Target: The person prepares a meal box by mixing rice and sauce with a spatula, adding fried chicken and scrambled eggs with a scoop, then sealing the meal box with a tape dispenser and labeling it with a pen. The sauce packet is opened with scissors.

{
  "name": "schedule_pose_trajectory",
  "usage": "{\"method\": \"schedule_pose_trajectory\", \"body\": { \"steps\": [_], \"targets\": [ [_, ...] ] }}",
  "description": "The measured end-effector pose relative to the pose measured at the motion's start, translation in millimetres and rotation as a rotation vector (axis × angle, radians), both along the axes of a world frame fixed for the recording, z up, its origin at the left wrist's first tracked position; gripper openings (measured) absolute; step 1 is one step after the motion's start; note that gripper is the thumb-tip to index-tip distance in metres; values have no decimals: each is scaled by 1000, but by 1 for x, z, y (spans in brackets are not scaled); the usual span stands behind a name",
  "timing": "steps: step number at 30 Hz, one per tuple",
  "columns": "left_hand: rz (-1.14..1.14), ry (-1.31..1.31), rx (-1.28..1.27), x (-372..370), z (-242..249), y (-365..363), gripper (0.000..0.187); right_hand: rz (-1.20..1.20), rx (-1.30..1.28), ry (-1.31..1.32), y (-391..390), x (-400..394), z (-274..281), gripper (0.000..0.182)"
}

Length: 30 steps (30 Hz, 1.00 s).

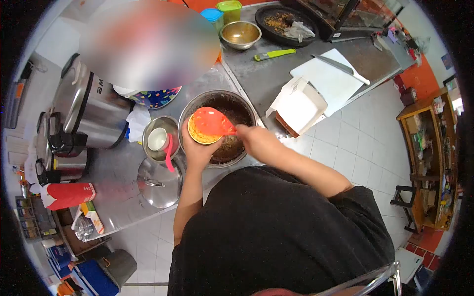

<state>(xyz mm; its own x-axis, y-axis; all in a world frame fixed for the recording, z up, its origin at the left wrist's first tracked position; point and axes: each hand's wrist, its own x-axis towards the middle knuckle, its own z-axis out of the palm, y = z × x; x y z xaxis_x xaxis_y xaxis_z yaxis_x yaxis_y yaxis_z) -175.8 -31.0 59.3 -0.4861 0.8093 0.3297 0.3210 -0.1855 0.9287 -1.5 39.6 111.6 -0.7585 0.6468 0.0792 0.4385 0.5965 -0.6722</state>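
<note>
My left hand [198,154] is wrapped around a small round cup filled with yellow, grainy food [196,136]. In my right hand [253,142] is the handle of a red rice paddle [210,121], its broad blade lying over the food in the cup. Both hands are above a large metal pot [252,106] with a dark, brownish inside. Left of the pot, a steel bowl [147,143] holds a white cup [158,139] and a pinkish-red spoon [169,155]. A metal pot lid [159,190] lies nearer me on the steel table.
Large steel cookers [94,111] stand at the left. To the right are an open white box [298,106], a white cutting board [328,81] with a knife [333,64], and a green-handled tool [275,54]. Farther back sit a metal bowl [241,35] and a black tray [311,42].
</note>
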Motion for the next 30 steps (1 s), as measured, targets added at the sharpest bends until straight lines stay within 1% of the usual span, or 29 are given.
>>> {"method": "schedule_pose_trajectory", "body": {
  "steps": [1, 3, 4, 5, 7, 8, 9, 10, 12, 13, 16, 18, 19, 20, 21, 22, 24, 26, 27, 28, 30],
  "targets": [
    [-6, 3, 2, 0, 2, 0, 85, -6, 2, 3, -5, -2, -2, 14],
    [-5, 122, -103, -1, 7, -3, 81, 48, 54, -225, -15, -5, -2, 14],
    [-10, 127, -103, -3, 5, -3, 81, 43, 54, -220, -12, -6, -10, 14],
    [-3, 120, -103, -5, 2, -2, 79, 63, 9, -93, -4, -8, -22, 14],
    [1, 115, -97, -9, 2, 0, 78, 140, -96, 128, 20, -8, -27, 14],
    [9, 194, -149, -10, 4, 0, 78, 51, -441, -101, 27, -7, 16, 18],
    [18, 272, -201, -10, 7, -1, 78, -8, -602, -89, 24, -7, 17, 17],
    [18, 275, -196, -9, 11, -1, 78, -65, -758, -75, 21, -8, 18, 16],
    [64, 534, -273, -5, 17, 1, 80, 57, -41, 190, -5, -20, -36, 12],
    [59, 537, -271, -5, 17, 1, 80, -15, -127, 79, -21, -24, -7, 14],
    [93, 476, -273, -7, 10, 3, 81, 1, -151, 58, -14, -30, -25, 13],
    [55, 380, -215, -13, 4, 0, 81, 45, -149, 73, 0, -26, -19, 13],
    [53, 380, -217, -13, 3, -2, 81, 3, -113, 124, 7, -24, -19, 13],
    [89, 297, -186, -12, 5, -3, 82, -39, -76, 174, 11, -24, -20, 13],
    [128, 211, -149, -11, 6, -2, 82, -117, -118, 163, 5, -25, -29, 11],
    [130, 208, -146, -12, 5, -2, 82, -124, -95, 133, -3, -27, -32, 13],
    [143, 232, -105, -15, 0, -4, 83, -41, -117, 181, 4, -28, -36, 15],
    [172, 235, -68, -20, -6, -7, 83, -62, -196, 161, 17, -22, -28, 19],
    [199, 237, -24, -22, -7, -7, 82, -152, -335, 64, 18, -17, -10, 21],
    [196, 243, -21, -22, -7, -6, 82, -154, -333, 71, 22, -15, -14, 21],
    [224, -45, 90, -15, -6, -5, 78, -114, -104, -117, 26, -11, -17, 23]
  ]
}}
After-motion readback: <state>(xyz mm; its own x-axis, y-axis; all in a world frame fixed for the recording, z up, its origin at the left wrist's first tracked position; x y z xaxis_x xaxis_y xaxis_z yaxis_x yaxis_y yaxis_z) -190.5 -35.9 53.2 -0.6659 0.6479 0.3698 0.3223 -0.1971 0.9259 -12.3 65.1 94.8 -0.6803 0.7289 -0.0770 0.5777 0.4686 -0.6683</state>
